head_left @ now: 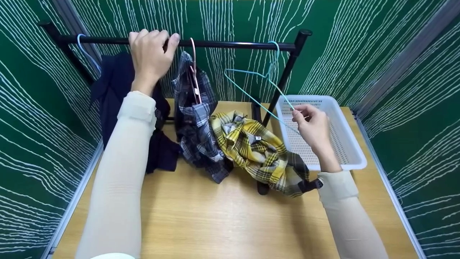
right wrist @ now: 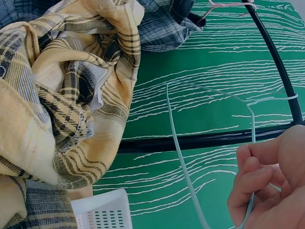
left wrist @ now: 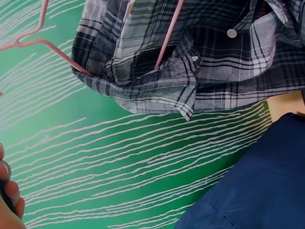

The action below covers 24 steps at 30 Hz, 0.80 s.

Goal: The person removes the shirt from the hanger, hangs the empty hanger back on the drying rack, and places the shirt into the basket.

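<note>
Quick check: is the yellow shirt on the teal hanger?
No, the right wrist view shows the teal hanger bare, with the yellow shirt apart from it.

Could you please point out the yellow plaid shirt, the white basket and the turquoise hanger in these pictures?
Yellow plaid shirt [head_left: 257, 153]: head view, on the bunched cloth near its middle.
White basket [head_left: 348, 131]: head view, on the rim at picture right.
Turquoise hanger [right wrist: 177, 149]: right wrist view, on its long bottom bar.

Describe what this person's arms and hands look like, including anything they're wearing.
Long, plain cream sleeves end in thick cuffs. The left hand and right hand wear no gloves. A small black device shows by the right cuff.
</note>
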{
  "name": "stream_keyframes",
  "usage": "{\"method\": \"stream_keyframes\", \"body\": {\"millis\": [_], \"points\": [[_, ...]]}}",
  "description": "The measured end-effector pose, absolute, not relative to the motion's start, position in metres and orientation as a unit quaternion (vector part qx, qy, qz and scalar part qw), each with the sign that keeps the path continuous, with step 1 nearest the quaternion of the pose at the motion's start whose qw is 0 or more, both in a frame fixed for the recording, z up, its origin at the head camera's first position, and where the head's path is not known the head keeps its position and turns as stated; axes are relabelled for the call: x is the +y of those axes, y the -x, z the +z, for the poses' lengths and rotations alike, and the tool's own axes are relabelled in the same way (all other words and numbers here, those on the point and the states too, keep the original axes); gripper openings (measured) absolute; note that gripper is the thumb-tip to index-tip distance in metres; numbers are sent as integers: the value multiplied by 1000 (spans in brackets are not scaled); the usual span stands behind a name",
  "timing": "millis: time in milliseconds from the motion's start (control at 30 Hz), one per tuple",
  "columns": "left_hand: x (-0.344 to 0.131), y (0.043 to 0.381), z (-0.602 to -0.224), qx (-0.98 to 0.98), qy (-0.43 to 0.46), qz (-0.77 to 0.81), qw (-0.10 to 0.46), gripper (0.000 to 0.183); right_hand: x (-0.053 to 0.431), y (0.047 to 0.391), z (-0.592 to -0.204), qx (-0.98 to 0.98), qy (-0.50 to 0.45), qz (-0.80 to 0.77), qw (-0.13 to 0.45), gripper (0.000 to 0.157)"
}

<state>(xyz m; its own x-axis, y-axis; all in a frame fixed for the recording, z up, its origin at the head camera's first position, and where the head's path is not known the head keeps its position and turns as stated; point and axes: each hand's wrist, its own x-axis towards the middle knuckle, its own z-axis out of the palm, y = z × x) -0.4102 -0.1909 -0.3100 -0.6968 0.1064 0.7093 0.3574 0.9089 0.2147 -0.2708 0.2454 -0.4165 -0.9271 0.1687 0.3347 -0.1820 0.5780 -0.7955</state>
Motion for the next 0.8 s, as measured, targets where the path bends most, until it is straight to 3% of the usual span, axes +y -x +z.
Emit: {"method": "stream_keyframes", "body": {"millis": [800], "points": [[-191,407,-307,-913,124,-172,350,67,257,273,-427,-856,-28,485,175,23]]}}
